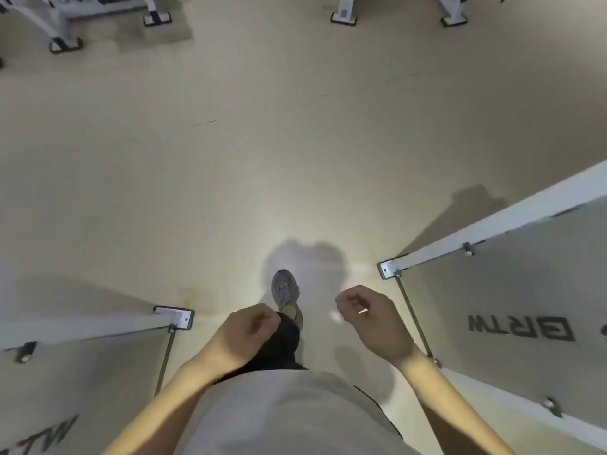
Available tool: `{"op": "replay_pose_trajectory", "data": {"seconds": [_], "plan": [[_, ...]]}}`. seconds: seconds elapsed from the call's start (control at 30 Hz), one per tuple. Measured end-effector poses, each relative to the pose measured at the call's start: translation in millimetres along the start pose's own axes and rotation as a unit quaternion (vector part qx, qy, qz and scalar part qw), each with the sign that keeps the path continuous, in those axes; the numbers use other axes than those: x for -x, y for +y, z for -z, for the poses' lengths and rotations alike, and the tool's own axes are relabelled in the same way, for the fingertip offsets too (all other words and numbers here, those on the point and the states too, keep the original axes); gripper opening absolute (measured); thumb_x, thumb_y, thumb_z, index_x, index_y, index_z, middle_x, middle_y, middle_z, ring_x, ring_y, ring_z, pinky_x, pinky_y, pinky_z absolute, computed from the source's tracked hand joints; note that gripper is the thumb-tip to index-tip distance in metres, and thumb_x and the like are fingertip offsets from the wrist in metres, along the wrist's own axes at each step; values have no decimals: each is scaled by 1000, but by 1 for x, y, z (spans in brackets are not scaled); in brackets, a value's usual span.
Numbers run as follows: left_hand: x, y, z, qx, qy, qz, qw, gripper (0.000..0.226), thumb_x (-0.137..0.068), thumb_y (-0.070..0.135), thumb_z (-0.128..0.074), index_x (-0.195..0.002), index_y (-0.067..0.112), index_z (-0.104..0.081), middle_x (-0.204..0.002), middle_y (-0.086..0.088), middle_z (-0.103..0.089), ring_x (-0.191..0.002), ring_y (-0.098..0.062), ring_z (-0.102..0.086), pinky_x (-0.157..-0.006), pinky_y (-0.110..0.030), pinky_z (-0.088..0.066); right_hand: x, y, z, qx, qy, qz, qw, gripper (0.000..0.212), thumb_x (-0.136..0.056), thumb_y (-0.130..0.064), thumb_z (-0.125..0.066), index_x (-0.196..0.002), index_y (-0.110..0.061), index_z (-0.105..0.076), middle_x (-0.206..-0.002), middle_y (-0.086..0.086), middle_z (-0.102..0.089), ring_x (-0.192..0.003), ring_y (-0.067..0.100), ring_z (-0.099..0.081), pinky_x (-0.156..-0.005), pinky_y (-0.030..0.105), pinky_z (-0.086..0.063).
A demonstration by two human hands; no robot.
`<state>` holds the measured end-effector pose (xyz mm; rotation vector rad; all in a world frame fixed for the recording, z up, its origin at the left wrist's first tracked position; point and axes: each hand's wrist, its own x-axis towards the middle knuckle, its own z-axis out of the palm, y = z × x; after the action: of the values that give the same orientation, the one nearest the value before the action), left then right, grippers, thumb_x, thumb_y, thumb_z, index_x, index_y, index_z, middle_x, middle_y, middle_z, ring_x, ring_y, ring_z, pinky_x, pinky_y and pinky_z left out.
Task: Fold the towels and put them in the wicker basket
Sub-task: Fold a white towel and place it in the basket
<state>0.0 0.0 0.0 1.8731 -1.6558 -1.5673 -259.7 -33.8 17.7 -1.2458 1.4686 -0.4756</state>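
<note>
Towels and basket: I am seeing neither from where I am looking; no towel and no wicker basket is showing, so I judge I am walking to reach them.
Left hand (pixel 244 326): I am carrying it in front of my waist with the fingers curled loosely and holding nothing, ready to take cloth.
Right hand (pixel 368 311): I am carrying it the same way, loosely curled around nothing; a small pale glint is showing at the fingers, too small to name.
Foot (pixel 285 289): I am stepping forward in a grey shoe, between my two hands.
Floor (pixel 262 142): pale floor is lying open ahead of me.
Glass panels: I am passing through the gap between the left panel (pixel 82 372) and the right panel (pixel 525 307), keeping my arms tucked in, probably to clear their edges.
Far frames (pixel 65 18): white stands are sitting at the floor's far edge.
</note>
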Motion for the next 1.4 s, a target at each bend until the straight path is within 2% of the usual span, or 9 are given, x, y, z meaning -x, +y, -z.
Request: {"op": "replay_pose_trajectory", "data": {"seconds": [0.13, 0.27, 0.47, 0.57, 0.7, 0.97, 1.1, 1.2, 1.4], "plan": [[-72, 33, 55, 18, 4, 2, 1000, 18, -95, 43, -51, -91, 30, -63, -81, 3, -68, -76, -16, -64, -77, -38, -51, -71, -43, 30, 3, 16, -4, 1000, 14, -90, -17, -66, -82, -28, -69, -75, -10, -67, -65, 1, -56, -61, 8, -41], [-150, 82, 118, 6, -16, -48, 999, 14, -98, 36, -51, -91, 32, -62, -86, 14, -68, -77, -9, -63, -74, -27, -50, -134, -90, 67, 40, 11, 20, 999, 13, -92, -23, -63, -87, -34, -68, -73, -10, -63, -64, 2, -55, -58, 10, -39], [-286, 153, 190, -22, -43, -64, 997, 16, -97, 39, -49, -91, 29, -62, -89, 14, -66, -74, -8, -58, -66, -15, -46, -244, -128, 129, 30, 11, -26, 999, 15, -86, -45, -56, -92, -37, -67, -79, -15, -65, -70, -1, -58, -64, 10, -44], [-358, 191, 212, -22, -39, -74, 996, 15, -99, 31, -51, -90, 31, -64, -90, 18, -66, -78, -5, -59, -68, -9, -43, -321, -140, 167, 38, -1, -42, 998, 7, -89, -38, -62, -91, -41, -67, -88, -21, -69, -79, -1, -63, -65, 7, -45], [-435, 238, 243, -14, -29, -48, 998, 14, -98, 37, -51, -92, 33, -63, -92, 19, -67, -78, -4, -61, -68, -8, -44, -423, -180, 223, 77, -12, 17, 997, 14, -90, -23, -65, -84, -36, -66, -84, -24, -67, -80, -4, -63, -67, 5, -43], [-562, 275, 338, 10, 14, 9, 1000, 16, -97, 46, -49, -96, 35, -61, -87, 10, -67, -75, -11, -62, -72, -21, -49, -628, -293, 287, 103, -73, 79, 989, 10, -90, -22, -65, -87, -31, -67, -86, -15, -66, -83, 2, -61, -69, 9, -44], [-649, 292, 402, 26, 40, 10, 999, 12, -97, 38, -52, -91, 38, -62, -89, 18, -66, -75, -6, -62, -68, -13, -47, -737, -344, 298, 140, -89, 100, 981, 7, -91, -24, -64, -93, -31, -67, -91, -15, -64, -87, 3, -61, -70, 16, -47], [-713, 311, 463, 20, 53, 8, 998, 12, -97, 36, -52, -91, 38, -62, -93, 24, -64, -79, -4, -62, -70, -13, -47, -808, -388, 307, 157, -105, 92, 978, 7, -91, -27, -64, -92, -34, -65, -91, -19, -65, -88, 0, -62, -72, 16, -48], [-837, 359, 587, 6, 59, -12, 998, 11, -97, 40, -52, -94, 38, -62, -95, 28, -63, -83, -1, -61, -70, -8, -45, -925, -455, 334, 176, -100, 68, 977, 6, -91, -37, -60, -93, -43, -62, -97, -28, -64, -92, -6, -61, -76, 5, -42]]}}
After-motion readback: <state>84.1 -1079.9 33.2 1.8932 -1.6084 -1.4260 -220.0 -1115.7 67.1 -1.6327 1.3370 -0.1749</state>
